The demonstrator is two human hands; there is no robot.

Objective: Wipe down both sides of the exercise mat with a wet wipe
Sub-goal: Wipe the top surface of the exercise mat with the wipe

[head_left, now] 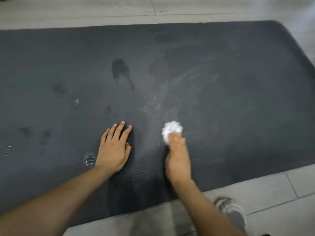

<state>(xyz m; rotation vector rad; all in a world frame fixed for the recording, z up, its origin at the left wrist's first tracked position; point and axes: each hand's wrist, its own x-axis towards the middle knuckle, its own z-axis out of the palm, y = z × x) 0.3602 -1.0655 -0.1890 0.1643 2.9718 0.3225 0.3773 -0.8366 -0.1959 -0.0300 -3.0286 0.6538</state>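
**Wad of wipe on the dark mat, one hand flat beside it**

A dark grey ribbed exercise mat (238, 99) lies flat across a pale tiled floor (264, 189), reaching from the left edge of view to a rounded corner at the far right.

The left hand (113, 149) rests palm down on the near middle of the mat, fingers straight, slightly spread and holding nothing.

Just to its right, apart from it, the right hand (178, 157) is on a crumpled white wet wipe (171, 129). Its fingers are drawn together over the near part of the wad, holding it against the mat. The hand is blurred, so how each finger lies cannot be told. The far part of the wipe sticks out beyond the fingertips.

Pale damp streaks (187, 79) fan away from the wipe toward the far right. A darker wet patch (119, 67) sits farther off, and glistening drops (89, 159) lie just left of the left wrist.

A grey shoe (233, 212) stands on the floor at the near right, off the mat.
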